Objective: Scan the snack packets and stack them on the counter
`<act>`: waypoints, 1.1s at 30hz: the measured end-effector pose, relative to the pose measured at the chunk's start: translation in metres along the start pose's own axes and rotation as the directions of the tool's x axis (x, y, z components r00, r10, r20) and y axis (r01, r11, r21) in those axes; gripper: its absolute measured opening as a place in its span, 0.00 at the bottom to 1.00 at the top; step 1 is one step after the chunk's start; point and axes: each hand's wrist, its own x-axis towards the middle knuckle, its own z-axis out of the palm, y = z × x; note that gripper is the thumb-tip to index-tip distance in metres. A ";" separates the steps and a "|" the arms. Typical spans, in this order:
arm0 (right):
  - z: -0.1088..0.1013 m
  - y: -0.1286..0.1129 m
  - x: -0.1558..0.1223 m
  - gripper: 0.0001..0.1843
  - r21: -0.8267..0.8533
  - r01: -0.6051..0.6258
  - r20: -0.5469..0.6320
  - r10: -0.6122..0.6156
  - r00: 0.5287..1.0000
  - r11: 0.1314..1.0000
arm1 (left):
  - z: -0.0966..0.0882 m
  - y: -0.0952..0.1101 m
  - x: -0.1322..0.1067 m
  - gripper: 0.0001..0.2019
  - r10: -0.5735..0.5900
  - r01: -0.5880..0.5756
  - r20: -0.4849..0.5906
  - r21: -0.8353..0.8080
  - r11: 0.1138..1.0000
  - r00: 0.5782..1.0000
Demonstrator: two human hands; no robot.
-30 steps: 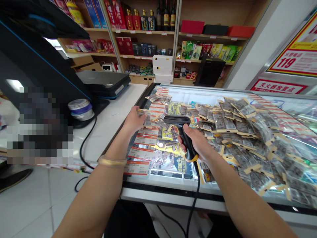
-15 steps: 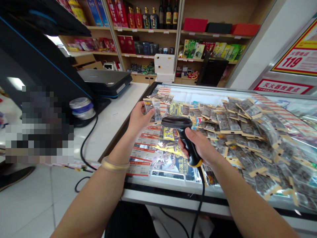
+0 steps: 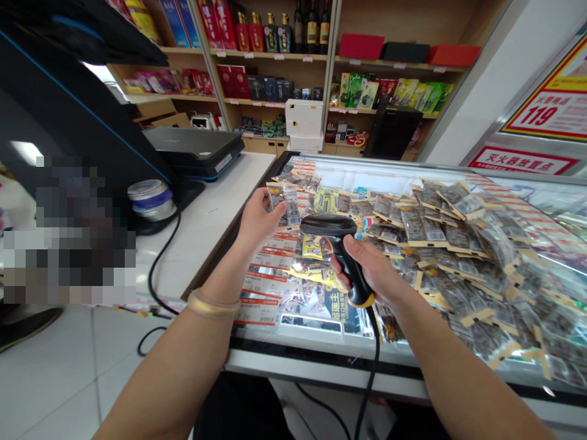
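Observation:
Between the thumb and fingers of my left hand (image 3: 260,215) is a small clear snack packet (image 3: 292,208) with dark contents and a white label. It is held up above the glass counter (image 3: 316,348), near its left edge. My right hand (image 3: 367,269) is wrapped round the grip of a black barcode scanner (image 3: 328,225) with a yellow-trimmed base. The scanner's head points left, just below and right of the packet. A heap of similar snack packets (image 3: 440,232) covers the right side of the glass. A few more packets (image 3: 305,181) lie just beyond my left hand.
Price labels (image 3: 263,284) line the counter's left side. A black cable (image 3: 373,354) hangs from the scanner over the front edge. On the white counter at left stand a flat black device (image 3: 197,146), a tape roll (image 3: 153,200) and a large dark stand (image 3: 92,116). Stocked shelves (image 3: 275,58) rise behind.
Almost nothing differs. The scanner and the packet have shifted very slightly to the right, both still in the same grip.

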 end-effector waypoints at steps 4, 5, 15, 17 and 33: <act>-0.001 0.001 0.001 0.31 0.009 0.000 0.004 0.000 1.000 1.000 | -0.001 -0.001 0.001 0.13 0.000 0.000 0.005 0.018 1.000 1.000; -0.001 0.001 0.001 0.31 0.012 0.000 0.003 0.000 1.000 1.000 | -0.001 -0.002 0.001 0.13 0.003 -0.003 0.008 0.018 1.000 1.000; -0.006 -0.024 -0.002 0.34 0.066 0.065 -0.039 -0.063 0.997 0.996 | 0.023 0.003 0.003 0.20 0.013 -0.011 0.082 -0.022 1.000 0.997; -0.016 -0.035 -0.012 0.34 0.080 0.116 -0.077 -0.110 0.991 0.990 | 0.039 0.015 0.004 0.23 0.067 -0.067 0.103 -0.005 0.998 0.992; -0.141 -0.092 -0.128 0.32 -0.001 0.404 -0.575 -0.331 0.748 0.915 | 0.265 0.129 0.001 0.20 0.330 -0.439 0.450 0.161 0.884 0.830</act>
